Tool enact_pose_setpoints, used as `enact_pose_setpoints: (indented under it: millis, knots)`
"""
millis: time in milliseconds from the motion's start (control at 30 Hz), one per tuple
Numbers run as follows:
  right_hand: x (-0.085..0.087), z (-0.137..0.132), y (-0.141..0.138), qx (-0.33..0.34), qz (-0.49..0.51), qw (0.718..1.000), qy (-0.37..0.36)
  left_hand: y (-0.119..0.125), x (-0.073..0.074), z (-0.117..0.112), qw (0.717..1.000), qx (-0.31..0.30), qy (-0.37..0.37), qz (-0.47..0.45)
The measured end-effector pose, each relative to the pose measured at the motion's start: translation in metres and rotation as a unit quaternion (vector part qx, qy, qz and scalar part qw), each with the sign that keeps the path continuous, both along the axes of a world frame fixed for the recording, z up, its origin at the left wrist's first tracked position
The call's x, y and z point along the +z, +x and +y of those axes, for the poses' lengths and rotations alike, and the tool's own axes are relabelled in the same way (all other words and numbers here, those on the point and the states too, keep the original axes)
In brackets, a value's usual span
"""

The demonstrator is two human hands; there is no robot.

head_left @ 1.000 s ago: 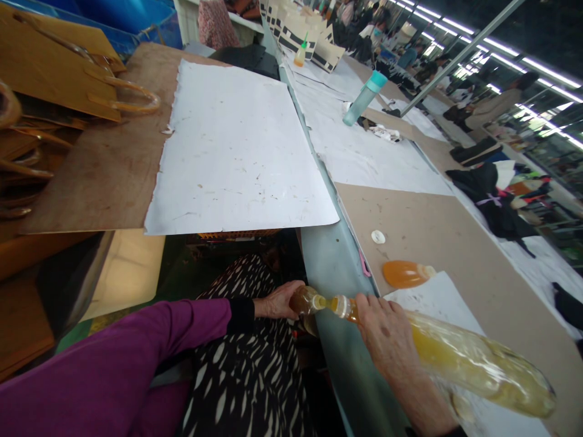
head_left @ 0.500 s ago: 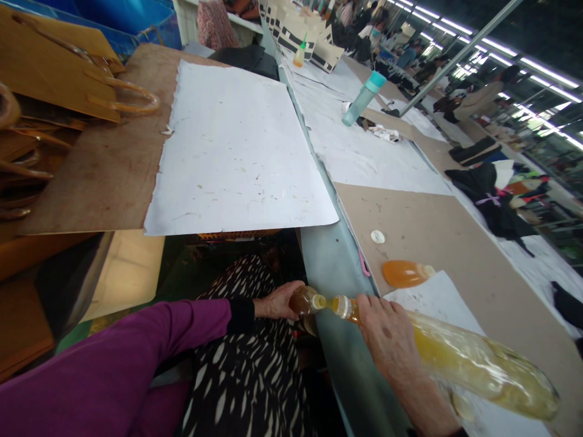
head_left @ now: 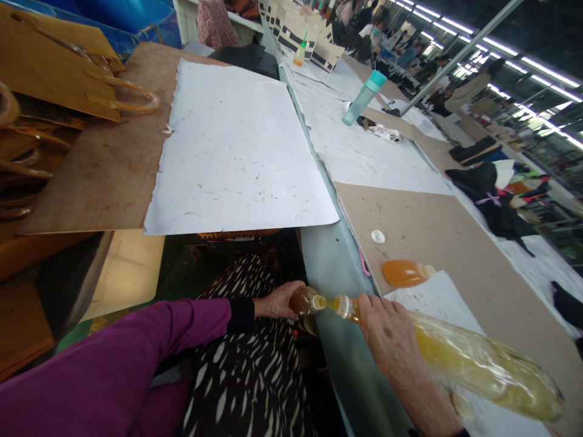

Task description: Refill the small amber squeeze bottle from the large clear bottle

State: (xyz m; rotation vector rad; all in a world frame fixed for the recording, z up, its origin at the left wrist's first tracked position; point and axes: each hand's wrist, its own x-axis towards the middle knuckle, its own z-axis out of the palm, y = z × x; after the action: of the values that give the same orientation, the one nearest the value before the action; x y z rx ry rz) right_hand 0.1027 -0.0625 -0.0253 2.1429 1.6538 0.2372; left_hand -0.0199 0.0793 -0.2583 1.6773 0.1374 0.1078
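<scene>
My left hand (head_left: pixel 281 301) is closed around a small brownish bottle (head_left: pixel 306 301), its mouth facing right over the table's edge. My right hand (head_left: pixel 387 331) grips the neck of a large clear plastic bottle (head_left: pixel 489 364) of yellowish liquid, tipped on its side. A yellow stream runs between the two bottle mouths, which are a short gap apart. Behind my right hand, an orange bottle (head_left: pixel 406 273) lies on the grey-brown board. Part of the small bottle is hidden by my fingers.
White paper (head_left: pixel 237 152) covers a wooden board on the left, beside brown handbags (head_left: pixel 59 60). A teal-capped bottle (head_left: pixel 364 98) and a green-tipped glue bottle (head_left: pixel 300 52) stand farther back. A white disc (head_left: pixel 378 236) lies nearby. People work in the background.
Both hands and bottles stay almost in place, with the yellow stream still between the mouths. The large bottle's base has shifted very slightly right. A background person has moved a little.
</scene>
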Motion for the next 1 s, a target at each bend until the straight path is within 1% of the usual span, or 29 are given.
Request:
enact_pose_setpoints:
  millis: [233, 367, 600, 833, 1000]
  knots:
    - [-0.0005, -0.0021, 0.0022, 0.014, -0.005, 1.000, 0.003, -0.0004, 0.0039, 0.0005, 1.000, -0.004, 0.002, 0.000]
    - [-0.0007, -0.0028, 0.0032, 0.014, -0.006, 1.000, 0.008, -0.0006, 0.0038, 0.0004, 1.000, -0.003, -0.001, 0.001]
    - [0.0001, -0.0040, 0.0077, 0.023, -0.015, 1.000, -0.004, -0.0004, 0.0045, 0.0009, 1.000, -0.008, 0.006, -0.006]
    - [0.0037, -0.0031, 0.0057, 0.015, -0.018, 1.000, -0.010, -0.0012, 0.0058, 0.0002, 1.000, -0.004, -0.003, 0.000]
    - [0.0088, 0.0007, 0.0005, -0.015, -0.021, 0.999, -0.026, -0.0010, 0.0031, 0.0001, 1.000, -0.003, -0.001, -0.001]
